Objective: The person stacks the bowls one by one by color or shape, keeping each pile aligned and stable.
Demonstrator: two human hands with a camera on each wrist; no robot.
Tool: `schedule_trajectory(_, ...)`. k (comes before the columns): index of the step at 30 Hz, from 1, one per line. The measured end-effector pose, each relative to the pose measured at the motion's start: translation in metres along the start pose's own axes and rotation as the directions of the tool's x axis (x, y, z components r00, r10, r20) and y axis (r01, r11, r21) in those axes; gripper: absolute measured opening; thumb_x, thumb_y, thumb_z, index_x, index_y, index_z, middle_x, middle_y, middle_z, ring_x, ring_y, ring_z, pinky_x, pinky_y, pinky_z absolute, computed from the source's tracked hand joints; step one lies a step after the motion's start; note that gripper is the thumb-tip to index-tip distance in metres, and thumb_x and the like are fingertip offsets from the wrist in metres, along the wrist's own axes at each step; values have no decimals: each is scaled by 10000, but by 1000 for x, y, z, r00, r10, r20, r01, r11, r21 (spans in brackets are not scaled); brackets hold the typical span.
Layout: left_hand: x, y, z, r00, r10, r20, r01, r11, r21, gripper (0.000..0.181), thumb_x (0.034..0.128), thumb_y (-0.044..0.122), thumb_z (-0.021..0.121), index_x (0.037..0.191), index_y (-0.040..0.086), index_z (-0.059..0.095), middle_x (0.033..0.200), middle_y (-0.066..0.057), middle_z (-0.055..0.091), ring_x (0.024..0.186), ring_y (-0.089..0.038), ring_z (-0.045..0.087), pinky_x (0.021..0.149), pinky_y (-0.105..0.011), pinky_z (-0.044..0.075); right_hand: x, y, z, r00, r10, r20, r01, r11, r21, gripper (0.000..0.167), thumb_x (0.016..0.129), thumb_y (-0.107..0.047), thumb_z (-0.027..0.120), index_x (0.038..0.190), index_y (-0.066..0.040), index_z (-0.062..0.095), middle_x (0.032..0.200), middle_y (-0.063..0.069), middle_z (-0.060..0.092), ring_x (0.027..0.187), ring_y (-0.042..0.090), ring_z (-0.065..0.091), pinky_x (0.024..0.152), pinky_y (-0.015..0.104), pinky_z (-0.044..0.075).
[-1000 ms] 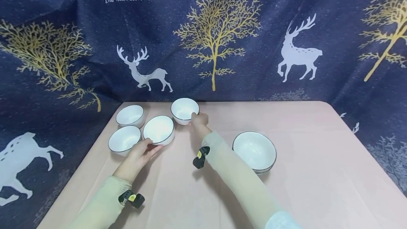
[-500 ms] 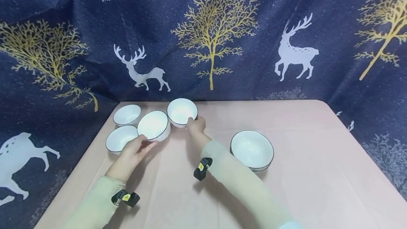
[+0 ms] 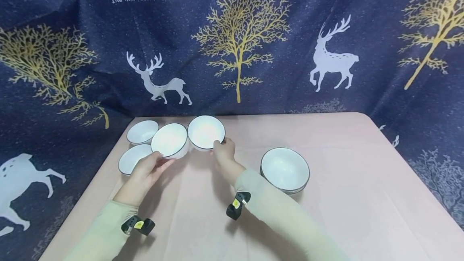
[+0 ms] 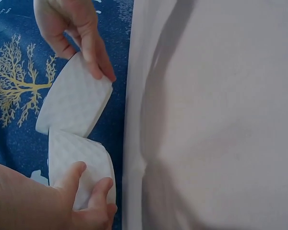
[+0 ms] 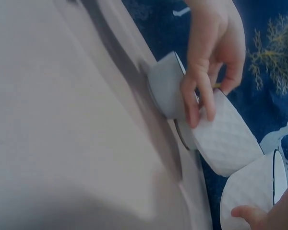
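Observation:
My left hand (image 3: 142,176) grips a white dark-rimmed bowl (image 3: 169,140) at its near rim, thumb over the edge and fingers beneath. Another such bowl (image 3: 206,132) is pinched by my right hand (image 3: 225,156) at its near right rim. The two held bowls touch or nearly touch side by side, tilted and raised off the table. In the left wrist view, my left fingers lie on the quilted outer wall of one bowl (image 4: 81,158), and my right hand (image 4: 79,33) holds the other bowl (image 4: 77,98) above it.
Two more white bowls stand at the table's left edge, one behind (image 3: 142,131) and one in front (image 3: 132,159), partly covered by my left hand. A stack of bowls (image 3: 285,169) is right of centre on the pink tabletop (image 3: 348,196). A dark blue cloth (image 3: 290,63) hangs behind.
The left-held bowl has moved left and slightly away, over the gap beside the two left bowls. The right-held bowl has shifted slightly left and nearer. Both hands keep their grip.

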State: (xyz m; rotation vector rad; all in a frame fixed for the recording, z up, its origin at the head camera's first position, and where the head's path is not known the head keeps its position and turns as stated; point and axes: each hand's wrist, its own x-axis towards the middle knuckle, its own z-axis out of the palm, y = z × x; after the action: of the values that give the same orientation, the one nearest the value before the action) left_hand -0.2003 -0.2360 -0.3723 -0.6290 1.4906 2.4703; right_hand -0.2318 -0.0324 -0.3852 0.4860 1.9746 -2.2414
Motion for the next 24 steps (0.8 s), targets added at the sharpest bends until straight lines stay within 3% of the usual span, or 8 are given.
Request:
schedule_trajectory(8, -3, 9, 5, 1000, 10, 7, -10, 1000, 25, 666, 951, -31, 293, 1526, 30, -38, 1444, -162, 158, 1165, -182, 460, 1021, -219, 471, -16, 9, -12, 998, 22, 53, -23, 999, 28, 538, 942, -24, 436, 1438, 102, 271, 1426, 262, 386, 1248, 348, 478, 1160, 454, 328)
schedule_trajectory(12, -2, 13, 7, 1000, 13, 14, -13, 1000, 13, 666, 950, -33, 297, 1529, 38, -25, 1455, -146, 139, 1170, -178, 448, 1025, -217, 467, -22, 13, -16, 997, 31, 68, -33, 999, 23, 545, 933, -10, 437, 1437, 109, 269, 1424, 270, 384, 1225, 357, 501, 1104, 405, 423)
schedule_trajectory(16, -2, 15, 10, 999, 12, 35, -13, 1000, 20, 653, 958, -32, 283, 1528, 32, -31, 1473, -162, 139, 1243, -197, 418, 1031, -205, 458, -30, 15, -23, 996, 39, 84, -42, 999, 35, 542, 923, 12, 433, 1435, 103, 281, 1415, 277, 382, 1204, 359, 526, 967, 299, 544)
schedule_trajectory(19, -4, 16, 13, 999, 15, 48, -16, 1000, 11, 657, 957, -37, 270, 1527, 35, -48, 1543, -167, 55, 1332, -221, 348, 1037, -204, 454, -34, 18, -29, 995, 32, 93, -37, 998, 45, 548, 904, 33, 435, 1429, 107, 296, 1401, 285, 392, 1206, 367, 525, 887, 256, 580)
schedule_trajectory(24, -6, 16, 17, 998, 12, 55, -12, 1000, 0, 686, 951, -45, 271, 1525, 58, -90, 1566, -156, -8, 1363, -225, 295, 1042, -215, 452, -41, 24, -39, 994, 37, 102, -41, 999, 31, 550, 904, 41, 434, 1430, 112, 290, 1409, 299, 376, 1210, 384, 517, 871, 262, 588)
